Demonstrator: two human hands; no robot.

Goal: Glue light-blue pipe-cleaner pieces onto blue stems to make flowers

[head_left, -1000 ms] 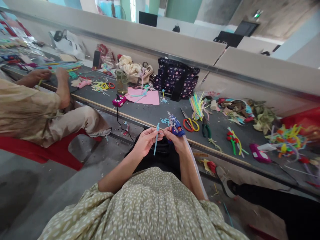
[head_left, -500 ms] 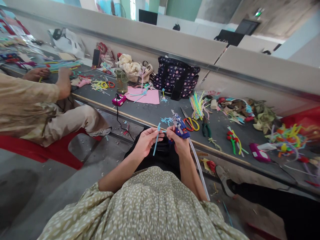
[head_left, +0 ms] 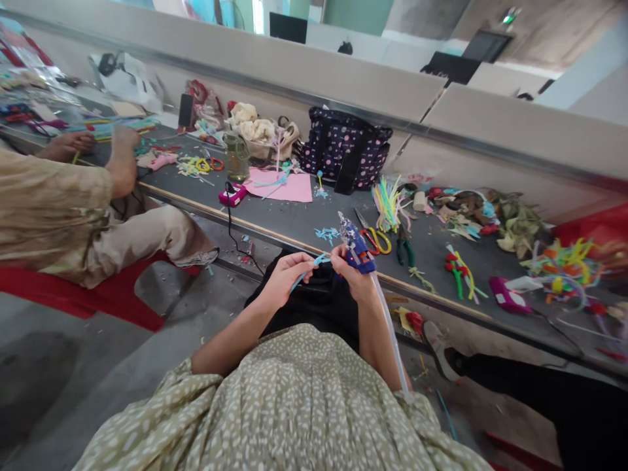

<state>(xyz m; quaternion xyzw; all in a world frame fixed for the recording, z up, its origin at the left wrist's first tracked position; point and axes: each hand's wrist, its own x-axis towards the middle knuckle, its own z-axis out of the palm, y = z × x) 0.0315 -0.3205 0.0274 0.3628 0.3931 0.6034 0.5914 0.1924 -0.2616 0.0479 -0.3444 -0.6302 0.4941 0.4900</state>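
Between thumb and fingertips my left hand [head_left: 283, 280] pinches a light blue pipe cleaner [head_left: 322, 259], whose tail hangs below the fingers. My right hand [head_left: 354, 280] is closed around a blue glue gun [head_left: 362, 256] with foil-like wrapping on its nozzle, pointing up and away from me. A long clear glue stick [head_left: 388, 320] runs from the gun's back along my right forearm. The right thumb and fingertip also meet the pipe cleaner's other end. Small blue cut pieces [head_left: 327, 233] lie on the table just beyond my hands.
Scissors [head_left: 377, 241] and green-handled pliers [head_left: 405, 250] lie right of the glue gun. Behind stand a dotted bag [head_left: 346, 147], a bundle of pipe cleaners [head_left: 390, 208] and a jug [head_left: 237, 157]. Co-worker's arm [head_left: 122, 163] is at left; another person's leg [head_left: 515, 379] at lower right.
The blue pipe cleaner has turned from upright to slanting between my hands, its tail now lower left. The glue gun has shifted slightly right, still held in my right hand.
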